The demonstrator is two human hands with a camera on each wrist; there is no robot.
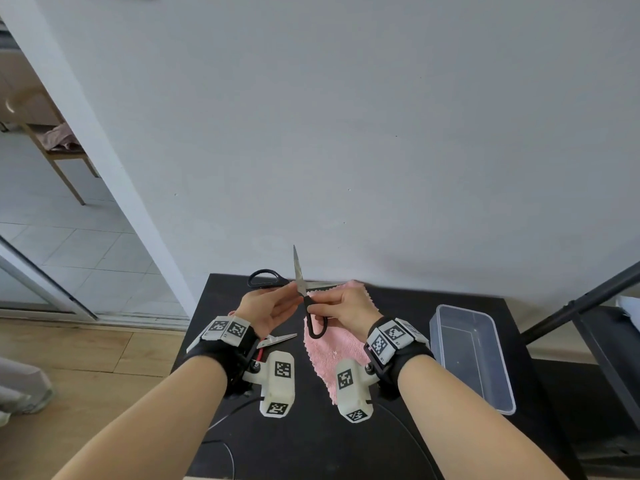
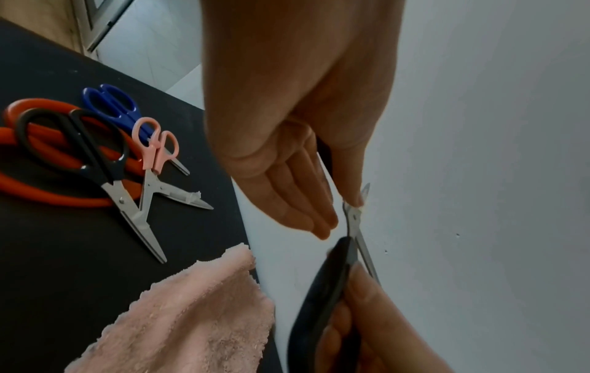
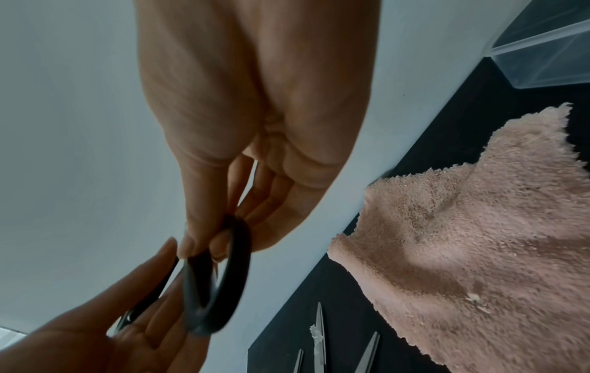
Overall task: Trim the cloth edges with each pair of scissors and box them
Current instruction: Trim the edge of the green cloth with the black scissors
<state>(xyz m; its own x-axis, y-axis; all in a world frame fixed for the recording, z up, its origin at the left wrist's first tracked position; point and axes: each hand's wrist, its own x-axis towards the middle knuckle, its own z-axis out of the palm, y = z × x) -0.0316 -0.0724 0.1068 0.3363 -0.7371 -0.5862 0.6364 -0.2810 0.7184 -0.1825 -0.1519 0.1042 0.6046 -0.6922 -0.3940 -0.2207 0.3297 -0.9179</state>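
Note:
Both hands hold a pair of black-handled scissors [image 1: 297, 268] above the black table [image 1: 398, 306], spread wide with one blade pointing up. My left hand [image 1: 294, 296] pinches them near the pivot [image 2: 353, 210] between thumb and fingers. My right hand [image 1: 311, 306] pinches the lower handle loop [image 3: 233, 265]; the other loop sticks out to the upper left. The pink fluffy cloth [image 1: 332, 351] lies on the table under the hands, touched by neither. A clear plastic box [image 1: 471, 355] stands to the right with nothing visible inside.
Several other scissors lie at the table's left: orange-handled [image 2: 48, 156], black-handled [image 2: 79, 151], blue-handled [image 2: 111, 106] and small pink-handled [image 2: 156, 149]. A grey wall [image 1: 346, 133] rises right behind the table. A black stand [image 1: 571, 306] slants at the right. Cables trail at the front edge.

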